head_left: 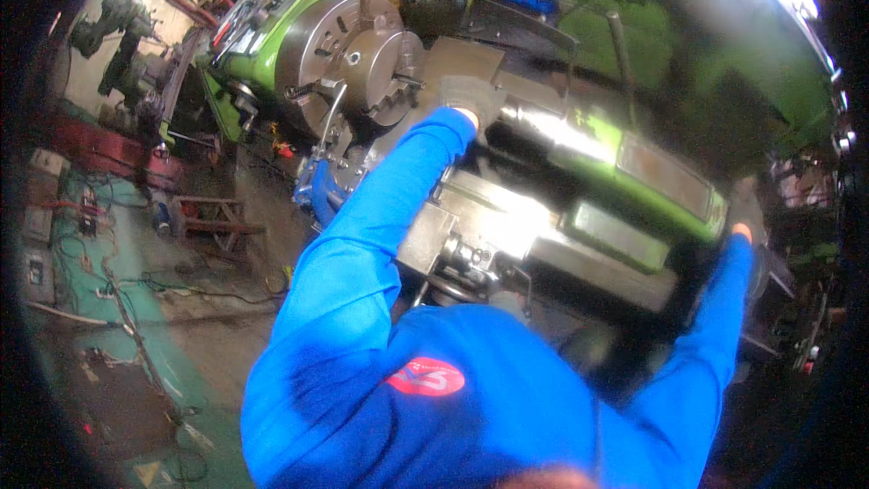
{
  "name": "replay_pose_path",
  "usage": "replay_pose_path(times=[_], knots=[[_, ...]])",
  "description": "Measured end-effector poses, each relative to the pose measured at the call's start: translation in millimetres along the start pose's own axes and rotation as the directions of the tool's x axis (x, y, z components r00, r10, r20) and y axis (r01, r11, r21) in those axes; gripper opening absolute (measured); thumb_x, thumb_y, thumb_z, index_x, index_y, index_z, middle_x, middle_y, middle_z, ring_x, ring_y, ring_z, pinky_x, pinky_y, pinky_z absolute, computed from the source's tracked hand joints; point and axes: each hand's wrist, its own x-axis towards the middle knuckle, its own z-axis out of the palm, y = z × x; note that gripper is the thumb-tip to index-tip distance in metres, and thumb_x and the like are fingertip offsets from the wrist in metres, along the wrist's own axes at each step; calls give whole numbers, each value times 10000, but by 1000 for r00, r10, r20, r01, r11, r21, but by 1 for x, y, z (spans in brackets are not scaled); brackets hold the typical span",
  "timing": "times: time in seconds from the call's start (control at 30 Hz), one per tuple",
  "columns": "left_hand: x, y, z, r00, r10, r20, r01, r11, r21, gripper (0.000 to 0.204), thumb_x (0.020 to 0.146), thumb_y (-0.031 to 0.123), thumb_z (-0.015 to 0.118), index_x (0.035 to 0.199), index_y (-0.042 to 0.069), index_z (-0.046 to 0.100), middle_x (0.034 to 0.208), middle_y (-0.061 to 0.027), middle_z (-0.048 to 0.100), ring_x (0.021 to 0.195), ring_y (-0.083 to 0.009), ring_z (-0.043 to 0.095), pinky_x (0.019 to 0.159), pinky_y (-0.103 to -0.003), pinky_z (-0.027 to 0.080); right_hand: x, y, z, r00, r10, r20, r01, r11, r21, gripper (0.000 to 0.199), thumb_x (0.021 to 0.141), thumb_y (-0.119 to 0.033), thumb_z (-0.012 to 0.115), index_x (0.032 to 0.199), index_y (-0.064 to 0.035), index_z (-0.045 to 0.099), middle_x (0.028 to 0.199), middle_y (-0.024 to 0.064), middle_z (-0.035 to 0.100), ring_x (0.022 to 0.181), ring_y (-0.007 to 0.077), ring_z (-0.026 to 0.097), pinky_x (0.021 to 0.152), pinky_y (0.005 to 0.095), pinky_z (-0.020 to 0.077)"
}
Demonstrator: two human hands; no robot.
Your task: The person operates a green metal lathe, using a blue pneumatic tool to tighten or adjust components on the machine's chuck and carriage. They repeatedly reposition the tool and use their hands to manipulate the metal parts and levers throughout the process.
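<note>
A green lathe fills the middle of the view. Its large steel chuck [362, 59] holds a round, disc-faced metal workpiece [385, 72]. My left hand [469, 95], in a grey glove, reaches between that workpiece and the shiny tailstock quill [552, 131]; blur hides its fingers and anything in them. At the far end of the green tailstock [670, 177] my right hand [747, 204], also gloved, lies close to a dark round shape that looks like a handwheel [759, 263]. Its fingers are too dark and smeared to make out.
Nearer to me sit the lathe's carriage [489, 208] and its small handwheel [453, 290]. A blue hose-like part [319, 192] stands beside my left sleeve. Cables [118, 308] run over the green floor at left, near a low wooden stand [217, 222].
</note>
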Motion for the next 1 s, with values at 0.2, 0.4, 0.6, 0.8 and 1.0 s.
replay_pose_path(times=[0.2,0.4,0.6,0.8,1.0], knots=[[-2,-7,10,996,70,53,-75,993,96,477,981,428,450,1185,109,740,1237,-177,692,1139,-352,671,938,-507,513,-24,-32,-24,989,143,48,-136,983,-126,639,909,-472,599,1476,-196,489,1411,190,578,1303,418,542,1089,504,420],[2,-8,19,998,24,-66,-24,1000,5,475,978,450,469,1168,119,752,1187,-157,719,1102,-331,692,904,-502,523,-7,-11,-7,996,74,46,-74,997,-10,555,881,-492,631,1359,-209,613,1382,175,604,1269,408,571,1061,497,446],[3,4,9,999,-22,-32,22,1000,-18,505,970,476,464,1171,109,747,1182,-152,721,1099,-348,690,922,-504,512,29,26,23,1000,-5,-25,5,1000,4,640,866,-388,677,1443,-173,504,1394,198,588,1279,409,562,1056,477,457],[10,3,37,994,-87,-62,86,996,-12,564,969,533,441,1159,101,750,1182,-167,717,1136,-347,672,960,-504,492,0,-3,7,996,-4,-92,5,1000,9,730,861,-324,685,1471,-47,393,1411,242,554,1290,404,543,1090,455,429],[-24,33,38,936,-298,-187,232,923,-307,608,940,576,463,1182,86,730,1137,-203,718,1048,-374,690,883,-489,534,6,5,8,988,-154,3,138,878,-459,374,993,-403,481,1282,-251,663,1352,109,612,1265,339,568,1052,472,438]])
